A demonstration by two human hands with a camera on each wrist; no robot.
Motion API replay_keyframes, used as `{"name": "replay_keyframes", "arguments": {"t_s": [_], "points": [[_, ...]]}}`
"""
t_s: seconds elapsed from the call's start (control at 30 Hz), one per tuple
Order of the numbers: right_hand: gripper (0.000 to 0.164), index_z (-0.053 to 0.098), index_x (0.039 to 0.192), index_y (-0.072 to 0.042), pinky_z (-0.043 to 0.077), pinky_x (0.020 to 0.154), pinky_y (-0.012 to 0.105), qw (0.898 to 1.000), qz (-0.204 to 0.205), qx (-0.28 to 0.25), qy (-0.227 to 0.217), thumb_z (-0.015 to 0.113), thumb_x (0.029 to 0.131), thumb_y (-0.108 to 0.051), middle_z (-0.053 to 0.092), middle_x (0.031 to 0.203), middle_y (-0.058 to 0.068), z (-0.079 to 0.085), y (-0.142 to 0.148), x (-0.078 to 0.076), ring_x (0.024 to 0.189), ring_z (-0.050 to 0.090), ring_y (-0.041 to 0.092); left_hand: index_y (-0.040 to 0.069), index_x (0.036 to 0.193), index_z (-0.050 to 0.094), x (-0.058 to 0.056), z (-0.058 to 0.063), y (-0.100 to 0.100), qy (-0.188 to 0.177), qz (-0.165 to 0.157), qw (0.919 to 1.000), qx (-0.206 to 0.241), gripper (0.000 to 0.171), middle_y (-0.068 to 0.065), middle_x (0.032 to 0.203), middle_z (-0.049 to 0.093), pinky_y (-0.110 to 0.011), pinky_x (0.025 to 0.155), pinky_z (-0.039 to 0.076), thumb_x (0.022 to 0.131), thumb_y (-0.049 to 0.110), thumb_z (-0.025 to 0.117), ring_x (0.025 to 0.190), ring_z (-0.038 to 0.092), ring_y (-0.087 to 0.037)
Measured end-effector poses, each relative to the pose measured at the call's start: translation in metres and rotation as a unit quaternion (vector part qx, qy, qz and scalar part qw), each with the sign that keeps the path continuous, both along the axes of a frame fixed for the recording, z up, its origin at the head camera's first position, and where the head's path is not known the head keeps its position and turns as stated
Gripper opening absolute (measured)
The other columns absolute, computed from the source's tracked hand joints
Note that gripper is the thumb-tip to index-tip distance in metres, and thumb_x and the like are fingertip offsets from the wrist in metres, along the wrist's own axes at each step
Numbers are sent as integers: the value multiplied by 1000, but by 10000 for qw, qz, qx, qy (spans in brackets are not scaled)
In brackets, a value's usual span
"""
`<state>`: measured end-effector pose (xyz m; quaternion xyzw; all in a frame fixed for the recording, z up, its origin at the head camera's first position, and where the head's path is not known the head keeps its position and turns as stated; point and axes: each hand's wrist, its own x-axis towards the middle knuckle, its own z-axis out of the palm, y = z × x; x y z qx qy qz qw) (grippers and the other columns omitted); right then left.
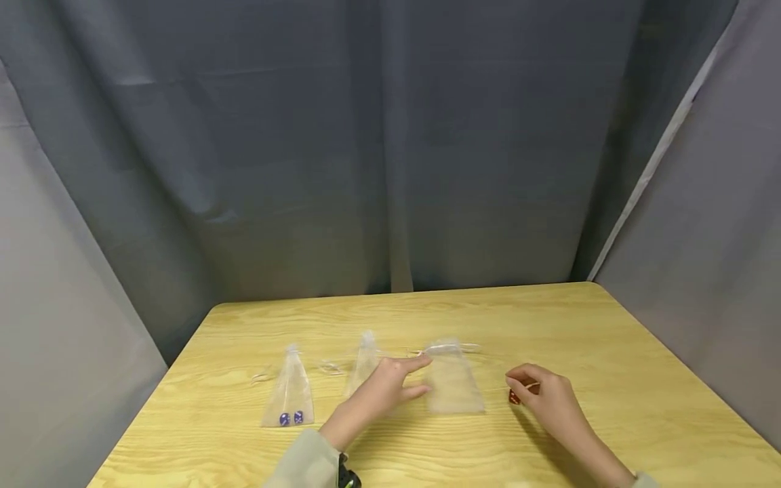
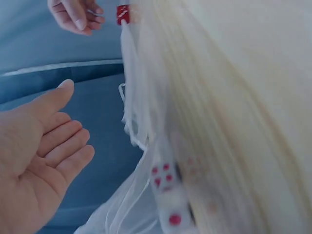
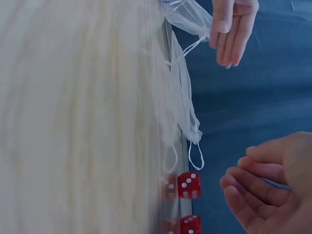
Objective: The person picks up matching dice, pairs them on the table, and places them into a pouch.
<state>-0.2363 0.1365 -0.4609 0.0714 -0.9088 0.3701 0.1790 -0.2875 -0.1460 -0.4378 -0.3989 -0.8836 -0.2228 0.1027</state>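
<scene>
My left hand (image 1: 384, 386) hovers at the left side of a flat, sheer drawstring pouch (image 1: 456, 383); thumb and fingers are spread, with nothing between them. To the right of that pouch, my right hand (image 1: 549, 400) hangs over the red dice (image 1: 514, 397), fingers loosely bent. A gap shows between its fingertips and the two red dice (image 3: 189, 185) in the right wrist view. Beneath my left hand lies a second pouch (image 1: 365, 362), its lower part covered in the head view. White dice (image 2: 165, 176) with red pips show inside it in the left wrist view.
A third sheer pouch (image 1: 291, 379) lies at the left with two blue dice (image 1: 297, 417) at its bottom. White drawstrings (image 1: 331, 368) trail beside the pouches. Grey curtains (image 1: 305, 169) hang behind and along both sides of the wooden table (image 1: 201, 407).
</scene>
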Motion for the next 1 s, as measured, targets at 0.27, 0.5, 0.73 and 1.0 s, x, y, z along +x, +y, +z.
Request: {"name": "replay_keyframes", "arguments": {"t_s": [0.27, 0.5, 0.73, 1.0], "points": [[24, 72, 103, 0, 48, 54, 16, 9922, 154, 1224, 204, 77, 82, -10, 64, 82, 0, -8, 2, -4, 64, 48, -1, 6, 139, 54, -8, -15, 9, -418, -280, 9941, -962, 54, -6, 139, 60, -22, 102, 51, 91, 28, 69, 123, 62, -14], [24, 72, 97, 2, 49, 56, 16, 9861, 377, 1614, 133, 80, 77, -9, 62, 81, 2, -10, 3, -3, 71, 52, 8, 11, 130, 62, -8, -20, 10, -323, -408, 9900, -1314, 46, -3, 134, 64, -18, 101, 50, 89, 28, 72, 121, 63, -12], [11, 70, 84, -7, 43, 52, 16, 9831, 419, 1780, -80, 79, 78, -8, 56, 75, -1, -13, -1, -5, 66, 45, 5, 12, 127, 65, -7, -23, 5, -241, -475, 9862, -1569, 39, -1, 132, 65, -19, 102, 50, 92, 29, 68, 122, 62, -11], [9, 68, 83, -9, 45, 55, 15, 9874, 493, 1503, -97, 77, 81, -7, 56, 76, -4, -13, -1, -3, 65, 45, -1, 14, 122, 69, -6, -23, 1, -138, -370, 9870, -1560, 34, 1, 129, 66, -22, 104, 49, 91, 28, 68, 123, 61, -9]]}}
